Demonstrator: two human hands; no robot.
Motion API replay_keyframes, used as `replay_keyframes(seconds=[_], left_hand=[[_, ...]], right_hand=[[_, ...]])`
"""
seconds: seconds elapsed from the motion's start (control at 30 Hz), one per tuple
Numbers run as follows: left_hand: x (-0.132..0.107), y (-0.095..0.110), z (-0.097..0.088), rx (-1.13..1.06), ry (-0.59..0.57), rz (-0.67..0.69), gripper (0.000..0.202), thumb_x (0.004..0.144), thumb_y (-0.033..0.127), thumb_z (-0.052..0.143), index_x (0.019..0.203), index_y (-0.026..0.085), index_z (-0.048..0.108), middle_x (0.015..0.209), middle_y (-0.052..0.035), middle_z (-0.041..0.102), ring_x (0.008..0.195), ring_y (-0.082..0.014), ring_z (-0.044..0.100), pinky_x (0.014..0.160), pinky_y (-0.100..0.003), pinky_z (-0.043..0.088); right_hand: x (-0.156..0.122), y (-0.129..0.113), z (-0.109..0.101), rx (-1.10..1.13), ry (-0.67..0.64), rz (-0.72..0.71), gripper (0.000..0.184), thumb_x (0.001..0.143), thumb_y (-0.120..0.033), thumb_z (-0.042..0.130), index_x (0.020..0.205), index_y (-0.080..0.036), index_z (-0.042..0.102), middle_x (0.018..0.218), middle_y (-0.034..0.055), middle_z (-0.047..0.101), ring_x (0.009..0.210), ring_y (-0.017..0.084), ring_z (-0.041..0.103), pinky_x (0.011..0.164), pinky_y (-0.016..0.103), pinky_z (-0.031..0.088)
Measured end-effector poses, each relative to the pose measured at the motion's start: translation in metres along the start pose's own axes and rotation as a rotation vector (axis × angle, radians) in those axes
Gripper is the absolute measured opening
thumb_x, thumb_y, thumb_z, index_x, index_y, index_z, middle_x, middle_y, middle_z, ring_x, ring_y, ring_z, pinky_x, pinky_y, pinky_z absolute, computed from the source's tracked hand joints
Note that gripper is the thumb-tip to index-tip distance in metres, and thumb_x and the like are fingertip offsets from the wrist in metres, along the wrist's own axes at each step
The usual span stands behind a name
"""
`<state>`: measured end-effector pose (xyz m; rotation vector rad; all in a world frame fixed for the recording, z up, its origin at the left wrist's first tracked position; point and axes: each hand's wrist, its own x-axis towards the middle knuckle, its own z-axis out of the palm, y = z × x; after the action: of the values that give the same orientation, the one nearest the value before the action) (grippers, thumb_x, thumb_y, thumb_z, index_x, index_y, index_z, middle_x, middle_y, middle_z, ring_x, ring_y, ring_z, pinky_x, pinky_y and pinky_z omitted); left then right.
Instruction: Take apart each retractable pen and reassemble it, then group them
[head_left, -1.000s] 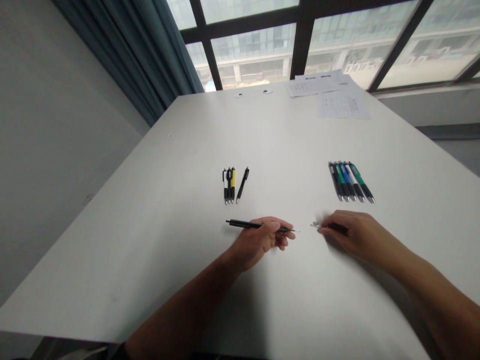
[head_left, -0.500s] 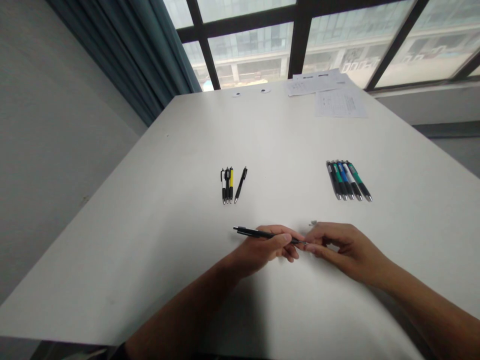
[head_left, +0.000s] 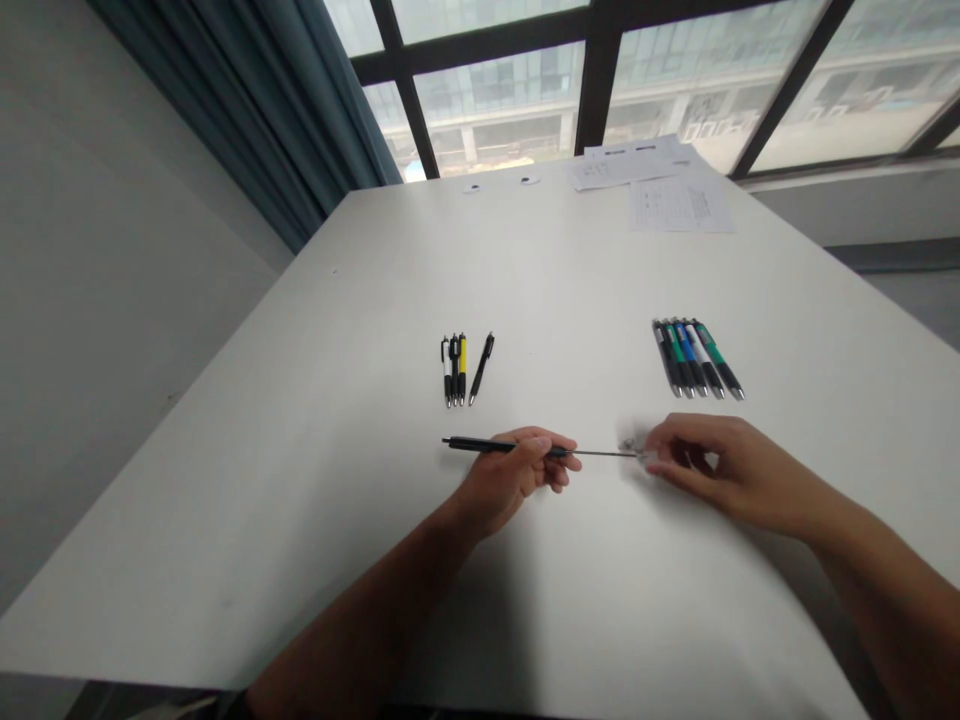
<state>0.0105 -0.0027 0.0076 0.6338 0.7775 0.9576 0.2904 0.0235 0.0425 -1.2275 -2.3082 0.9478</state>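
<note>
In the head view my left hand (head_left: pixel 510 475) is closed round a black pen barrel (head_left: pixel 480 444), held level above the table. A thin dark pen refill (head_left: pixel 600 453) sticks out of the barrel's right end. At the refill's far end are the closed fingertips of my right hand (head_left: pixel 705 465), somewhat blurred by motion. A small pale part (head_left: pixel 627 444), too blurred to make out, shows beside those fingertips. Beyond my left hand lies a group of pens (head_left: pixel 454 370), black, white and yellow, with a single black pen (head_left: pixel 481 369) slanting beside it.
Farther right a row of pens (head_left: pixel 694 358) with green, blue, white and dark barrels lies side by side. Paper sheets (head_left: pixel 679 200) are at the table's far edge under the window. A blue curtain (head_left: pixel 300 110) hangs at the left.
My right hand has moved right and away from my left hand. A length of refill now shows between them. My left hand has shifted a little left and up with the barrel.
</note>
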Motion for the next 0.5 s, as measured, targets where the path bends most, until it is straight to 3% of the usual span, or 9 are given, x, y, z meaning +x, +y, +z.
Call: replay_keyframes(seconds=[0.2,0.5], left_hand=[[-0.0011,-0.0036,0.0056,0.058,-0.044,-0.062,0.044,0.074,0.047,0.086,0.092,0.007,0.077,0.081,-0.0136,0.075,0.065,-0.0163,0.063,0.064,-0.031,0.045],[-0.0019,-0.0011,0.0061,0.072,-0.038,-0.071,0.044,0.075,0.047,0.085,0.092,0.007,0.077,0.081,-0.0135,0.075,0.065,-0.0161,0.062,0.065,-0.031,0.045]], right_hand=[[-0.0007,-0.0053,0.0084,0.075,0.012,-0.122,0.022,0.102,-0.036,0.06,0.093,-0.02,0.072,0.077,0.0035,0.066,0.062,0.013,0.057,0.054,0.025,0.045],[-0.0002,-0.0088,0.0054,0.045,-0.063,-0.107,0.025,0.103,-0.038,0.058,0.088,-0.02,0.069,0.073,0.0025,0.065,0.06,0.013,0.055,0.057,0.026,0.044]])
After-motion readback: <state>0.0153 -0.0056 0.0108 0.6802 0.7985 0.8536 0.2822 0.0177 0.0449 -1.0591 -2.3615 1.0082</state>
